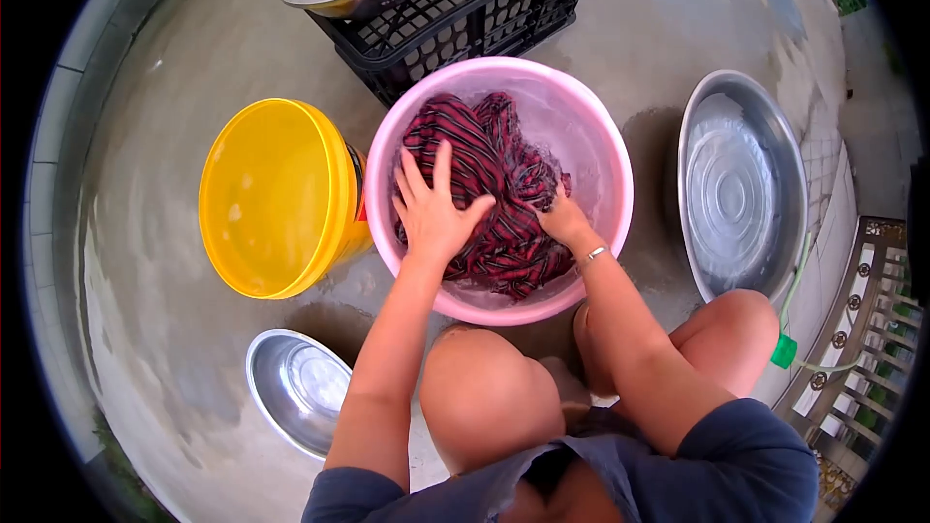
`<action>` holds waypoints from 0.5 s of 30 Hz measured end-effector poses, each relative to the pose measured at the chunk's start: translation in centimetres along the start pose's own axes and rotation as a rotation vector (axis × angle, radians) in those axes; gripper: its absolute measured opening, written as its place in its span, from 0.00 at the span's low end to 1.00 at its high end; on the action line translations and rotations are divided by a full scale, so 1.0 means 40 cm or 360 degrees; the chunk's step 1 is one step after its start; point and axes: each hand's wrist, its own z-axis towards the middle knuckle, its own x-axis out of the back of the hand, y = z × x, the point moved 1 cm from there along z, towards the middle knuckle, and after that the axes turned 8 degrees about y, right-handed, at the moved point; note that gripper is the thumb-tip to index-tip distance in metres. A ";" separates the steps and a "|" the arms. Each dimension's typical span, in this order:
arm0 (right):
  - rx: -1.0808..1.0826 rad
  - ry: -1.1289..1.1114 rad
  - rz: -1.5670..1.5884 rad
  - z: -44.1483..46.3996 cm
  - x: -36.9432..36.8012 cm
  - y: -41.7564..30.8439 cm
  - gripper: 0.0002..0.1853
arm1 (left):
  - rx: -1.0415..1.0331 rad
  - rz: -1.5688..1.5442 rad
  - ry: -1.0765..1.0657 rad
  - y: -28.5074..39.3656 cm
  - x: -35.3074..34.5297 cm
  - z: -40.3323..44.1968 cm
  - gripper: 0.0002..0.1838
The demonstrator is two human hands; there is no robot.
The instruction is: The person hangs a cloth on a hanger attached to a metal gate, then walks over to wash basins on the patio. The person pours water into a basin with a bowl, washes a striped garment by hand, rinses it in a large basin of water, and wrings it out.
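A wet, dark red striped cloth (484, 150) lies bunched in a pink basin (620, 165) that has water in it. My left hand (436, 208) rests on the left part of the cloth, its fingers spread. On the right side of the cloth, my right hand (565, 218) has its fingers curled into the fabric and grips it; the fingertips are partly hidden by the folds. A bracelet circles my right wrist. What kind of garment the cloth is cannot be made out.
A yellow bucket (344, 203) stands left of the basin. Behind it, a black plastic crate (475, 24) carries a metal bowl (339, 5). To the right is a large metal basin (796, 184); a smaller metal bowl (305, 383) sits at lower left. A green hose fitting (784, 352) hangs near my knee.
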 end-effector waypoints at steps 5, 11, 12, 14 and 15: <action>-0.0113 -0.0307 -0.0123 0.037 -0.023 -0.016 0.29 | 0.0327 -0.0129 -0.0478 -0.010 -0.081 -0.005 0.47; -0.0176 0.0381 0.1582 -0.028 0.055 -0.274 0.19 | 0.0899 -0.0848 -0.0344 -0.211 -0.348 0.013 0.27; -0.0015 0.0310 0.1483 -0.042 0.082 -0.321 0.20 | 0.0889 -0.1104 -0.0309 -0.204 -0.332 0.009 0.21; 0.0257 0.0156 0.1411 -0.063 0.114 -0.398 0.19 | 0.0864 -0.1520 -0.0278 -0.192 -0.307 0.007 0.16; 0.0398 0.0091 0.1419 -0.070 0.135 -0.433 0.18 | 0.0845 -0.1548 -0.0301 -0.192 -0.298 0.019 0.15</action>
